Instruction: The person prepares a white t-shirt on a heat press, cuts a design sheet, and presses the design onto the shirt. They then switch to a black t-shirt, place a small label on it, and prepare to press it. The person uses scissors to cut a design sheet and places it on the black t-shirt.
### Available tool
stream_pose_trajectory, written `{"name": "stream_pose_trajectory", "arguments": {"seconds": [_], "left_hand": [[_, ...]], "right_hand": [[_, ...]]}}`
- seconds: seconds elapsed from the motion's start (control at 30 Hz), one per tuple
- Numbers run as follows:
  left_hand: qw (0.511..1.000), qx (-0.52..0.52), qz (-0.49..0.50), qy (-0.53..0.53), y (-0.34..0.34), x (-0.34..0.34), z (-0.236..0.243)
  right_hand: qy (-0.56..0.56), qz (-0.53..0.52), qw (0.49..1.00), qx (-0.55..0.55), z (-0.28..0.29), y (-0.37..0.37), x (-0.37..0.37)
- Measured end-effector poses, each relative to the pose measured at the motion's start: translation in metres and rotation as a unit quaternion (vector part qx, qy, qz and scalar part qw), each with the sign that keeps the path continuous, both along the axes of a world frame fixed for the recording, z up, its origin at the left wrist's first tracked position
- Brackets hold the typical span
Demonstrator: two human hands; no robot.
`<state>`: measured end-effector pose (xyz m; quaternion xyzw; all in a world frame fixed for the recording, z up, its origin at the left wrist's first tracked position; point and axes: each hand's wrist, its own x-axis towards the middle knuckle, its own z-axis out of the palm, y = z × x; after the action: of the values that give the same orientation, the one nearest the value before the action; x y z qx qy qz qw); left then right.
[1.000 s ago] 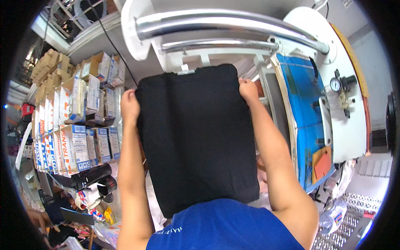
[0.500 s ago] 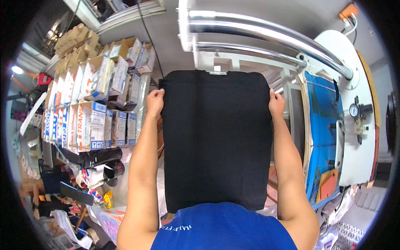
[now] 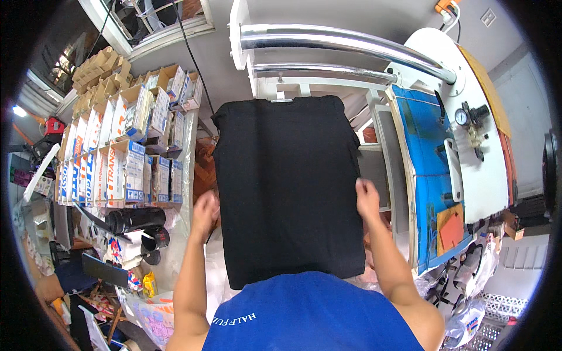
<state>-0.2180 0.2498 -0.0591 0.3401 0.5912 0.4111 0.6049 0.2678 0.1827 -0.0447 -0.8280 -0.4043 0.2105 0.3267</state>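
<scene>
A black T-shirt (image 3: 293,187) lies spread flat over a board in front of me, its neck end farthest away and its near end against my blue top. By its left edge is my left hand (image 3: 205,214), fingers curled and slightly blurred; what they hold, if anything, is hidden. My right hand (image 3: 367,200) is closed at the right edge of the shirt, fingertips pinching the cloth about midway down. Loose cloth sticks out at both far corners of the shirt.
Right of the shirt stands a press with a blue padded bed (image 3: 430,169), a pressure gauge (image 3: 462,117) and a white handle (image 3: 453,169). A chrome bar (image 3: 345,47) spans the far side. Stacked cartons (image 3: 126,146) fill a shelf at left, above black rolls (image 3: 137,220).
Both hands have left the shirt's far corners and come down along its sides toward me. Cloth at those corners now hangs loose. The whole view has shifted slightly.
</scene>
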Motion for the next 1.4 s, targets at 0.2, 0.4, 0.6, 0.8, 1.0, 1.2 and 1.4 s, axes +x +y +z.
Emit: {"name": "stream_pose_trajectory", "arguments": {"seconds": [0.2, 0.4, 0.6, 0.8, 1.0, 1.2, 1.4], "left_hand": [[0.996, -0.087, -0.031, -0.009, -0.154, -0.017, 0.007], [0.989, -0.098, -0.006, -0.108, -0.180, -0.031, 0.000], [0.992, -0.095, -0.036, -0.080, -0.186, -0.035, 0.005], [0.991, -0.129, -0.026, -0.036, -0.195, -0.042, 0.003], [0.999, -0.048, -0.020, 0.002, -0.204, -0.032, -0.021], [0.954, 0.056, -0.014, 0.293, -0.208, -0.004, -0.010], [0.927, 0.068, 0.108, 0.354, -0.247, -0.021, 0.005]], "right_hand": [[0.192, -0.055, 0.976, -0.082, 0.013, -0.160, -0.026], [0.343, 0.001, 0.939, -0.022, -0.005, -0.191, 0.000], [0.346, 0.019, 0.938, -0.005, -0.024, -0.199, 0.006], [0.290, -0.008, 0.954, -0.079, -0.001, -0.209, 0.002], [0.394, -0.030, 0.918, -0.024, -0.008, -0.209, 0.003], [0.423, 0.035, 0.901, -0.086, -0.015, -0.207, 0.026], [0.335, 0.119, 0.875, -0.329, -0.006, -0.166, 0.076]]}}
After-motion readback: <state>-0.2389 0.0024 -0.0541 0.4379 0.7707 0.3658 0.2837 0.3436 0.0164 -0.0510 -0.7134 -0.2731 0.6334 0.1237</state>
